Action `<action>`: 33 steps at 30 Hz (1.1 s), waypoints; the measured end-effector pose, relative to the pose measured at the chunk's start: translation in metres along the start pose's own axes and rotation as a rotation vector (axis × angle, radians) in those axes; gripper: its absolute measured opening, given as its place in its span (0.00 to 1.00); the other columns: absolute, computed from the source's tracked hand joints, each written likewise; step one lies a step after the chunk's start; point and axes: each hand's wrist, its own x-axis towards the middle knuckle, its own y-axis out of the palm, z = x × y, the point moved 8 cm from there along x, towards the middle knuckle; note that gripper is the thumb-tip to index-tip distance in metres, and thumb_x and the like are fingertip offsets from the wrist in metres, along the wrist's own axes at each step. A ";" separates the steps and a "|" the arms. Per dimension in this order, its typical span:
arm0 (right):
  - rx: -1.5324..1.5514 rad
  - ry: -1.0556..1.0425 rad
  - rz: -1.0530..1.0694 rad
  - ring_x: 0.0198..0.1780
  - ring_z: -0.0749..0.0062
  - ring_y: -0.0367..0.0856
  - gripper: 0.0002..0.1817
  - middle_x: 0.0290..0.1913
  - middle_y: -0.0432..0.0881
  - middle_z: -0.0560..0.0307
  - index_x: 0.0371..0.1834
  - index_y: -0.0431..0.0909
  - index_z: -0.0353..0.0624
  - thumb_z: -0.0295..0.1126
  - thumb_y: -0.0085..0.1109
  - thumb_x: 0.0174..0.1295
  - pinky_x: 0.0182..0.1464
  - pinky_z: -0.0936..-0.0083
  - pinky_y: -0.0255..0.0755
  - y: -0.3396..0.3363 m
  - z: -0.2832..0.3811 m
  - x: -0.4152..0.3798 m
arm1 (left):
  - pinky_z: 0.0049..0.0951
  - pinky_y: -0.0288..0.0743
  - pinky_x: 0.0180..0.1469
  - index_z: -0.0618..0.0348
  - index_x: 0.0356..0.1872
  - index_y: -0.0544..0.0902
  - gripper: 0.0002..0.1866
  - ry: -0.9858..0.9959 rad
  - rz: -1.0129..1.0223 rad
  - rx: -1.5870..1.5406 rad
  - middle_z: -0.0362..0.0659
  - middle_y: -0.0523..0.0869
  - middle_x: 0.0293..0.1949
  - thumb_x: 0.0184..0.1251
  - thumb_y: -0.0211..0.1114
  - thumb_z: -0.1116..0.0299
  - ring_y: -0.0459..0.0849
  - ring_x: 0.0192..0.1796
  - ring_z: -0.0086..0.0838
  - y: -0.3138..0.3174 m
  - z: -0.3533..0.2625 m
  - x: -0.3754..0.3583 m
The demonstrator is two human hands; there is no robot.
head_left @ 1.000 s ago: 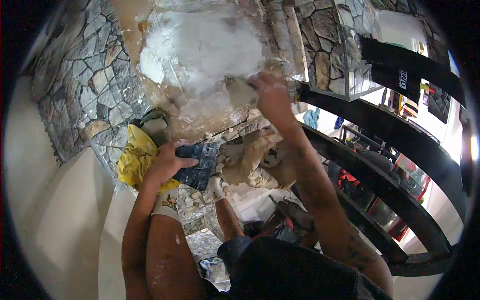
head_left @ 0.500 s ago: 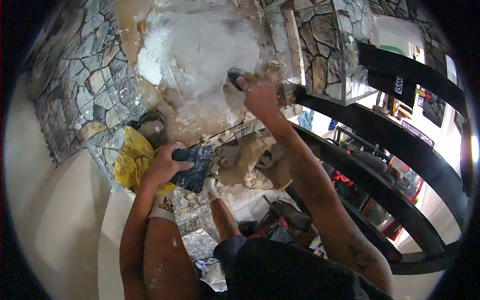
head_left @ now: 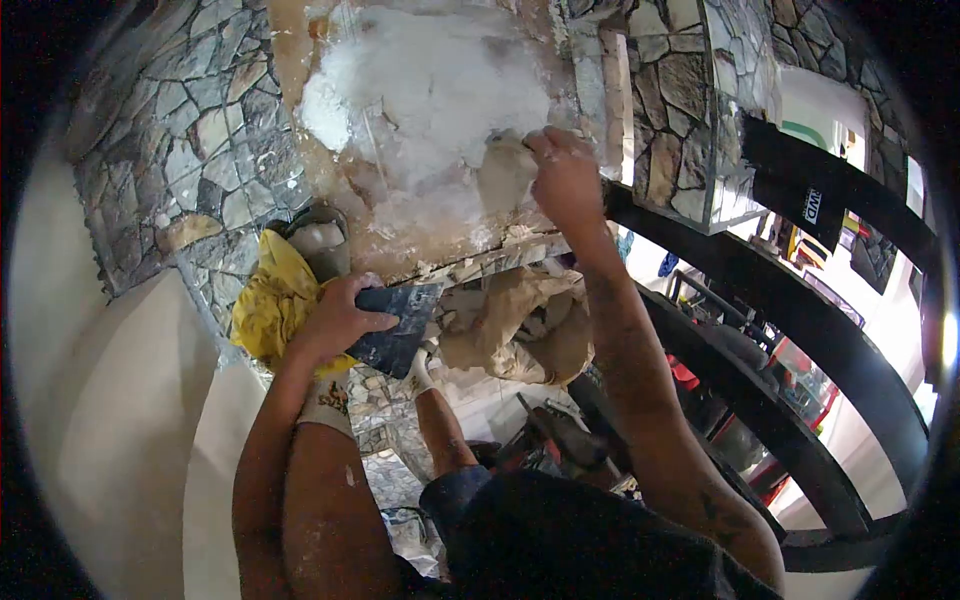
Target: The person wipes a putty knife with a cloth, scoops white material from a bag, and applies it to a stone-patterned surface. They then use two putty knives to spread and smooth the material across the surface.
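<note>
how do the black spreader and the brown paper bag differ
The black spreader is flat and straight-edged; the brown paper bag is crumpled. The left hand holds the spreader, while neither hand holds the bag. The spreader also looks smaller than the bag.

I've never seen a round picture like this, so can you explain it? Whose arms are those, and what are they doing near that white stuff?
There's no robot here, just a person with two bare hands. One camera worn on their head looks forward and down, so you see their own arms and legs. The left hand holds a flat, dark blade, with crumpled yellow material beside it. The right hand is at a brownish surface smeared with something white; I can't tell what its fingers hold. Closer to the person is crumpled brown paper, and at the right are curved black bars.
</note>
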 end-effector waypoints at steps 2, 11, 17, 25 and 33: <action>-0.148 -0.151 -0.163 0.51 0.56 0.74 0.19 0.45 0.77 0.51 0.42 0.76 0.45 0.23 0.53 0.42 0.58 0.58 0.63 0.010 0.010 -0.010 | 0.31 0.70 0.49 0.67 0.44 0.76 0.27 0.018 0.007 -0.011 0.51 0.80 0.41 0.42 0.71 0.64 0.79 0.44 0.37 0.001 -0.005 0.003; -0.068 -0.003 -0.042 0.51 0.56 0.74 0.21 0.44 0.79 0.51 0.43 0.78 0.48 0.21 0.53 0.42 0.49 0.65 0.71 0.008 -0.003 -0.004 | 0.29 0.69 0.49 0.67 0.44 0.75 0.27 0.002 0.022 -0.042 0.50 0.79 0.40 0.41 0.72 0.66 0.77 0.44 0.34 0.001 -0.004 0.003; -0.001 0.020 -0.094 0.49 0.55 0.75 0.21 0.43 0.79 0.52 0.42 0.78 0.49 0.21 0.56 0.40 0.53 0.62 0.67 0.005 -0.005 -0.005 | 0.29 0.69 0.49 0.67 0.44 0.75 0.27 0.084 -0.006 -0.036 0.50 0.78 0.39 0.41 0.72 0.66 0.77 0.44 0.34 0.005 0.005 0.008; -0.025 0.128 0.030 0.44 0.55 0.76 0.20 0.43 0.78 0.53 0.41 0.78 0.48 0.21 0.54 0.40 0.47 0.61 0.71 0.034 -0.024 0.002 | 0.30 0.69 0.48 0.67 0.44 0.75 0.26 0.145 -0.046 0.057 0.51 0.78 0.38 0.41 0.71 0.67 0.77 0.42 0.36 0.005 0.001 0.004; 0.048 0.081 -0.070 0.44 0.54 0.78 0.23 0.49 0.77 0.55 0.45 0.77 0.49 0.22 0.54 0.40 0.44 0.63 0.73 0.002 -0.005 0.004 | 0.31 0.70 0.45 0.68 0.43 0.76 0.26 0.032 -0.028 -0.011 0.51 0.79 0.36 0.40 0.71 0.66 0.78 0.41 0.35 0.004 0.000 -0.001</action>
